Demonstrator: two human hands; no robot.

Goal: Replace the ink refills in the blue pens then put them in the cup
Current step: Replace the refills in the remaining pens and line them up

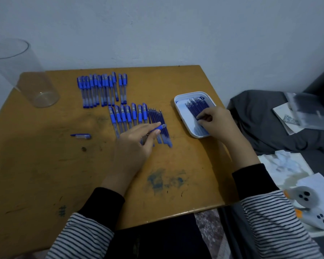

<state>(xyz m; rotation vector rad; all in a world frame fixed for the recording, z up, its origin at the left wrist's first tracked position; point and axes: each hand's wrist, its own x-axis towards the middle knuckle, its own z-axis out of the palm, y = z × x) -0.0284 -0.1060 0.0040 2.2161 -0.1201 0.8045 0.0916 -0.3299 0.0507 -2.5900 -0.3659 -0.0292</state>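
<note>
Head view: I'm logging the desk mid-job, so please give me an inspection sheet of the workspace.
Surface: wooden table, ink-smeared near the front edge.
Job's things: blue pens in two groups; loose refills beside the nearer row; white tray holding tray refills; clear cup upright, empty, far left.
Clutter: pen cap and a small tip piece lying apart.
Hands: left hand grips a pen barrel; right hand pinches the tray refills.
Cables: nothing seen.
Surroundings: pale wall behind; dark cloth and papers on the right.
</note>
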